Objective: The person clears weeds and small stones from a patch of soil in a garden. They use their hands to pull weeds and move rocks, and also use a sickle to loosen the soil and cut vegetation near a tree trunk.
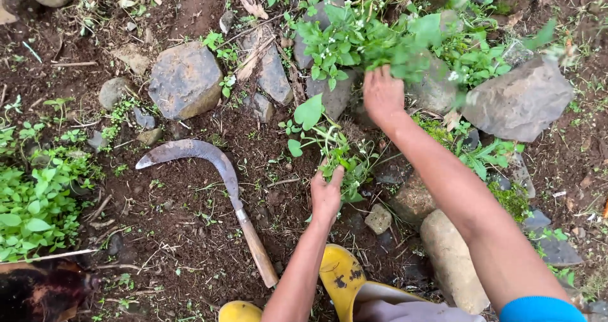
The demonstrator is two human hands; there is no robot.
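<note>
My right hand [382,96] is closed around a bunch of leafy green weeds [367,40] growing among the stones at the top. My left hand [326,193] grips the stems of a smaller weed clump [329,146] lower down in the bare soil. A rusty curved sickle [201,157] with a wooden handle [258,249] lies on the dirt to the left of my left arm, untouched. The toes of my yellow boots [342,274] show at the bottom edge.
Grey rocks ring the spot: one flat stone [185,78] upper left, a large one [520,100] at the right, a pale long one [453,258] under my right arm. More low green plants [35,195] cover the left edge. A dark brown object [38,290] sits bottom left.
</note>
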